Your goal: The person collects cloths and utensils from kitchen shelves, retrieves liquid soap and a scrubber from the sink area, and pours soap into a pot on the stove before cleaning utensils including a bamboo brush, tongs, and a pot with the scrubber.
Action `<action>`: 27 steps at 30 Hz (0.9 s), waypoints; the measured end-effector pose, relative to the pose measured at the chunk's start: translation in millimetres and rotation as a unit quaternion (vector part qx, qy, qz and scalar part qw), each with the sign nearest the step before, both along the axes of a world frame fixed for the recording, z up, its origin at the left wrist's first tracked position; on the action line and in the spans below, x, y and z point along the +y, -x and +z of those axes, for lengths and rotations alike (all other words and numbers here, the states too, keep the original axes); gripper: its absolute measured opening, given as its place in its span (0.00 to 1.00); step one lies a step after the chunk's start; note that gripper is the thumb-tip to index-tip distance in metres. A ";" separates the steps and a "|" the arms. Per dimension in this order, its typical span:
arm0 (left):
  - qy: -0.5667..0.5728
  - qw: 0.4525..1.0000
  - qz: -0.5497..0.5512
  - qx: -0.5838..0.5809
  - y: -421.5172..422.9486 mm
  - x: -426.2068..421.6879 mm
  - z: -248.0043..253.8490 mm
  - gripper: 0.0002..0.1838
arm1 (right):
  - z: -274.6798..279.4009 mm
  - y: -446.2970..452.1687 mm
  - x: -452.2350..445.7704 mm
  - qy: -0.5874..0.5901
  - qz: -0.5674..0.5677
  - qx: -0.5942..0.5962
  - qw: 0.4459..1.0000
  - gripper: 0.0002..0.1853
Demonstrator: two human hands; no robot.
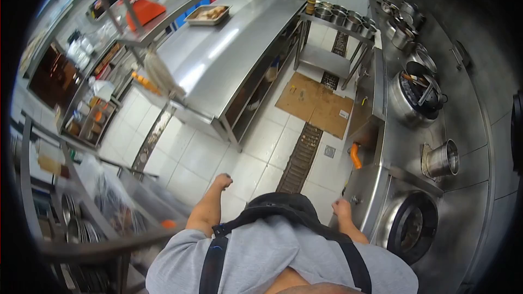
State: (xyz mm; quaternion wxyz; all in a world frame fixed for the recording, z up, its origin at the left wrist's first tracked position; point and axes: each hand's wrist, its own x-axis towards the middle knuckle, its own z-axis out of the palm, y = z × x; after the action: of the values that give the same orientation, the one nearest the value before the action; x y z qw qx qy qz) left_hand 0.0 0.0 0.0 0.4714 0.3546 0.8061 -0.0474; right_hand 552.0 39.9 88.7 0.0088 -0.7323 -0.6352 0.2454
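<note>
My left hand (223, 181) hangs over the white tiled floor (248, 169), its fingers curled together; whether anything is inside them is too small to tell. On the other side, my right hand (341, 207) is closed beside the steel front of the stove counter (366, 198), near a small knob (355, 200). What its fingers hold, if anything, cannot be made out. An orange pipe (356, 155) sticks out of the counter front, ahead of my right hand.
A long steel table (234, 49) bears a tray (208, 15). Flattened cardboard (314, 103) and a drain grate (299, 158) lie on the floor. A wok ring (411, 228) and steel pot (442, 159) stand right; a metal rack (103, 250) is left.
</note>
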 end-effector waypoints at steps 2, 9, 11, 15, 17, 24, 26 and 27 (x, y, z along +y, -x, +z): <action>-0.114 0.980 0.131 -0.093 -0.7 34.2 2.4 0.23 | -14.0 -41.4 -23.8 0.005 -0.060 -0.038 0.997 0.11; -0.156 0.985 0.069 -0.018 8.9 259.2 -13.8 0.20 | -74.7 -68.4 131.0 0.050 -0.075 -0.053 0.995 0.12; -0.022 0.998 -0.062 0.011 2.8 276.8 -39.9 0.18 | -79.6 -76.8 184.4 0.051 -0.079 -0.032 0.995 0.11; -0.088 0.852 -0.513 -0.051 -23.1 286.0 -75.8 0.14 | -86.4 -69.0 340.6 0.037 -0.045 -0.010 0.998 0.09; -0.057 0.844 -0.529 -0.068 0.8 301.3 -93.2 0.15 | -35.3 -43.5 422.9 -0.026 -0.023 -0.032 0.999 0.09; -0.036 0.913 -0.392 -0.105 16.9 426.2 -60.0 0.13 | 36.7 41.5 657.6 -0.127 0.013 0.097 0.987 0.11; -0.047 0.911 -0.395 -0.110 26.2 474.3 -68.4 0.12 | 51.3 57.8 679.0 -0.113 -0.009 0.119 0.986 0.11; -0.068 0.907 -0.400 -0.114 31.5 503.3 -71.0 0.12 | 61.3 61.9 697.6 -0.117 -0.014 0.143 0.983 0.11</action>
State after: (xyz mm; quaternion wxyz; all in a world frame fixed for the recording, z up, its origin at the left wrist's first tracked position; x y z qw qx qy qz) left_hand -31.5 503.3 -71.0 0.4765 0.6816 0.5384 -0.1358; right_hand 490.1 737.5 150.0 0.1887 -0.6923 -0.6413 0.2720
